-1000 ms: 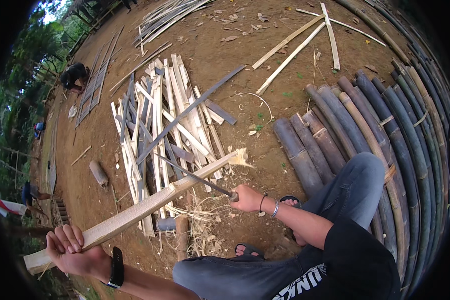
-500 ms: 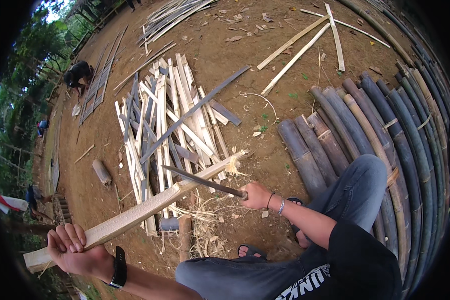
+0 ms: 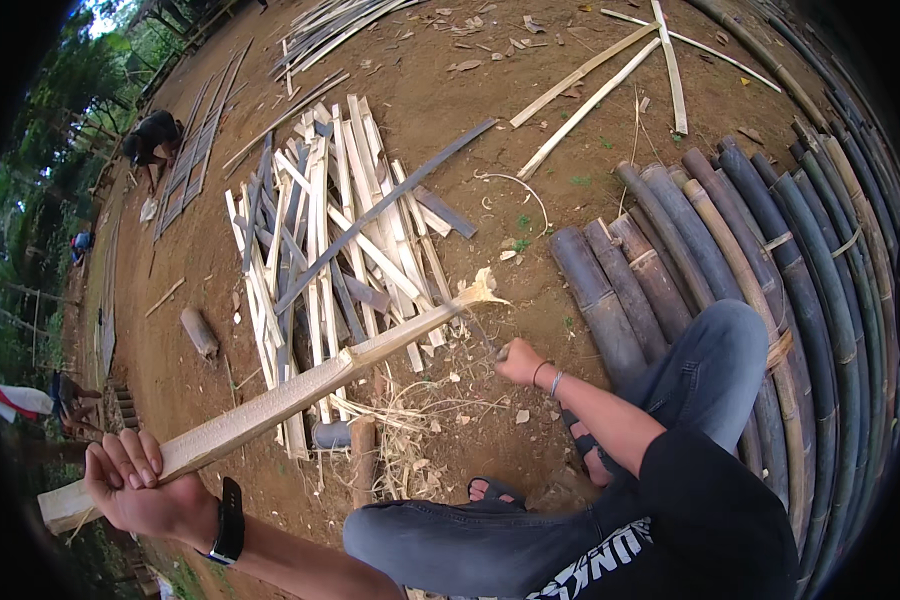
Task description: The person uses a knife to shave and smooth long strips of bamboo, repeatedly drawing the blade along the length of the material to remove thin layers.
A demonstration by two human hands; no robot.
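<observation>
My left hand (image 3: 155, 492) is wrapped around the near end of a long pale split-bamboo strip (image 3: 280, 402). The strip slants up and to the right, with its frayed, shaved far end in front of my right hand (image 3: 519, 363). That hand is closed on a long-bladed knife (image 3: 482, 338), whose blade is smeared by motion beside the strip's far end. Whether the edge touches the bamboo I cannot tell. Below the strip stands a short wooden stump (image 3: 364, 462), next to a tangle of shavings (image 3: 410, 435).
A loose pile of bamboo slats (image 3: 355, 215) lies ahead. Stacked dark bamboo poles (image 3: 815, 290) line my right side. A short bamboo piece (image 3: 199, 332) rests on the dirt to the left. Farther off, a person (image 3: 153, 140) bends by a slat frame (image 3: 195, 150).
The knife has swept toward the strip's far end as my right hand moved slightly right and up. A shaving there now sticks out at the tip. My left hand keeps its hold.
</observation>
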